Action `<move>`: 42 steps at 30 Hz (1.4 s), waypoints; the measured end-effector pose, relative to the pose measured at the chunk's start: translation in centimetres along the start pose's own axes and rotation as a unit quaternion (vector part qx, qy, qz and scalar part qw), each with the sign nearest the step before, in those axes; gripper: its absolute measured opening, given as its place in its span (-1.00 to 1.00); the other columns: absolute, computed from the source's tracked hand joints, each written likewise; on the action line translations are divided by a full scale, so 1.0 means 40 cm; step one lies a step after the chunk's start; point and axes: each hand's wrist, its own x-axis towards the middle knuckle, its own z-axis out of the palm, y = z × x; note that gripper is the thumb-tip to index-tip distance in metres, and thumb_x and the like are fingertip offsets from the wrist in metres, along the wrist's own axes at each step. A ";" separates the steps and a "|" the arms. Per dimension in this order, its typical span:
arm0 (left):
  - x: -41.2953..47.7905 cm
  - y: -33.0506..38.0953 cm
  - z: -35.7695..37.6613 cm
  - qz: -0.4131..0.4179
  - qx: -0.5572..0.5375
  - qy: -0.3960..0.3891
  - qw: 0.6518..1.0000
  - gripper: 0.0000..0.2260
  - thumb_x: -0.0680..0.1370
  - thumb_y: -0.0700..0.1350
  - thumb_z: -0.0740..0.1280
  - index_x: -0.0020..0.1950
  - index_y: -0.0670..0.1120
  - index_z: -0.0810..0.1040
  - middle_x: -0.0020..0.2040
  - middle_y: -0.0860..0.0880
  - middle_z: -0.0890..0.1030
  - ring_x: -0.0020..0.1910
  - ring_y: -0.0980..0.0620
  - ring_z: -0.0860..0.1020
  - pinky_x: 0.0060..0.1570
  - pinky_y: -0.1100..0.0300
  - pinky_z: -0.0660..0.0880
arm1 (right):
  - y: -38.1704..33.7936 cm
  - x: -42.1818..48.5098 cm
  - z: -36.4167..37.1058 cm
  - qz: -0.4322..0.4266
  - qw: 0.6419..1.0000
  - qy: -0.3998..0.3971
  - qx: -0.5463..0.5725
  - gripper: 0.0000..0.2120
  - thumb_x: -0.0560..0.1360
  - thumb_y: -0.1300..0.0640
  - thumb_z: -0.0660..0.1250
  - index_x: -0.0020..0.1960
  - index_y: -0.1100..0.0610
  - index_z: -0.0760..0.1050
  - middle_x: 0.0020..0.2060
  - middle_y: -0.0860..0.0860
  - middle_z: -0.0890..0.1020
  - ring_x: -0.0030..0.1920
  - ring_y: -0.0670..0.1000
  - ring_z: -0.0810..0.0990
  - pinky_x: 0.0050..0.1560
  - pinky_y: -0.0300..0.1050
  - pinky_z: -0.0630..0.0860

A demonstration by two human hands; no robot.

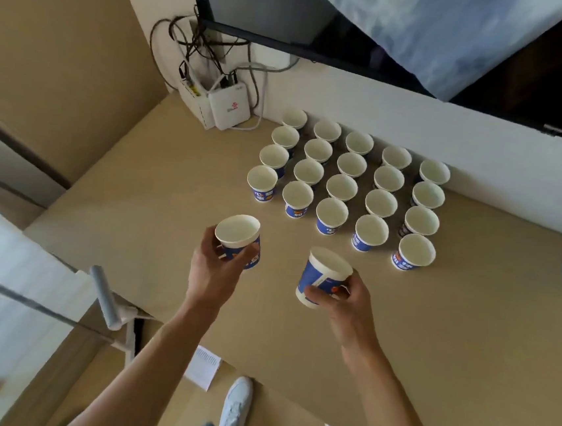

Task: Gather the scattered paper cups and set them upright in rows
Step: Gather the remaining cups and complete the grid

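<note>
Pose: both raised over table | left hand fingers grip upright cup | right hand fingers grip tilted cup

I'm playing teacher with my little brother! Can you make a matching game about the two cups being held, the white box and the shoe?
Things:
1. left-hand cup
2. right-hand cup
3. white box
4. white shoe

States or places:
A. on the floor
B. held tilted
C. by the tangled cables
D. held upright, mouth up

Pairs: 1-D, 2-B, 3-C, 4-A
</note>
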 end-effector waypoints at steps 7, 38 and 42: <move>0.176 -0.105 0.021 0.036 -0.010 -0.024 0.999 -0.60 0.32 0.01 0.54 0.09 0.18 0.50 -0.09 0.28 0.66 -0.12 0.20 0.65 -0.13 0.24 0.59 | 0.068 0.087 0.105 -0.011 1.000 0.022 -0.006 -0.48 0.19 0.15 0.55 0.14 0.06 0.58 -0.08 0.01 0.72 -0.11 -0.10 0.68 -0.17 -0.36 0.55; 0.398 -0.260 0.140 0.178 -0.004 -0.004 0.984 -0.51 0.37 -0.16 0.59 0.22 0.05 0.49 0.04 0.18 0.65 -0.07 0.20 0.64 -0.06 0.27 0.58 | 0.260 0.277 0.159 -0.184 0.980 0.071 0.033 -0.36 0.14 0.02 0.63 0.19 -0.15 0.56 0.14 0.05 0.69 0.15 0.10 0.69 0.24 0.13 0.60; 0.406 -0.260 0.138 0.177 -0.001 -0.008 0.984 -0.50 0.36 -0.16 0.59 0.22 0.06 0.49 0.02 0.19 0.65 -0.12 0.23 0.64 -0.07 0.28 0.58 | 0.269 0.283 0.157 -0.184 0.980 0.073 0.035 -0.35 0.13 0.03 0.63 0.19 -0.15 0.56 0.13 0.05 0.69 0.14 0.11 0.69 0.24 0.14 0.59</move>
